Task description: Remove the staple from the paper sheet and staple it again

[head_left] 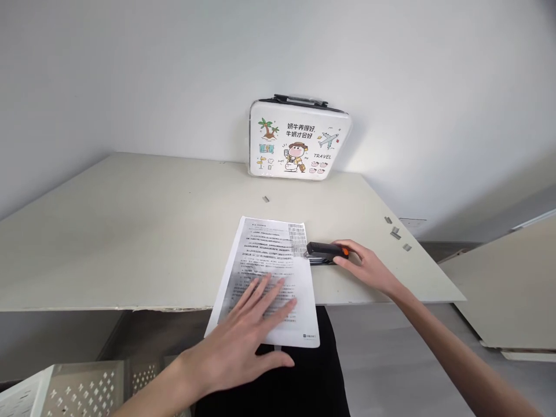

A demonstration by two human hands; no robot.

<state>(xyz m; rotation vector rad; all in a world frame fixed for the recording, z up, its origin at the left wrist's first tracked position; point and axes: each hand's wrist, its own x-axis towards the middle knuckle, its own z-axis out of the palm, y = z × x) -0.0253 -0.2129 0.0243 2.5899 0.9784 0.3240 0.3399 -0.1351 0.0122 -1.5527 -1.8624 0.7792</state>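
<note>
Printed paper [269,263] lies across the front edge of the table, its lower part hanging over my lap. Spread flat on the lower half of the sheet is my left hand [249,330], fingers apart and thumb below the edge. A black stapler [326,250] with an orange mark stands at the paper's right edge, its front end at the margin. My right hand [362,263] grips the rear end of the stapler between thumb and fingers. Whether a staple is in the paper cannot be seen.
A white case [299,139] with cartoon prints leans against the wall at the back. Small staple strips [395,233] lie near the right edge of the table [130,243], and one staple strip [266,198] lies behind the paper. A perforated basket [82,388] stands below left.
</note>
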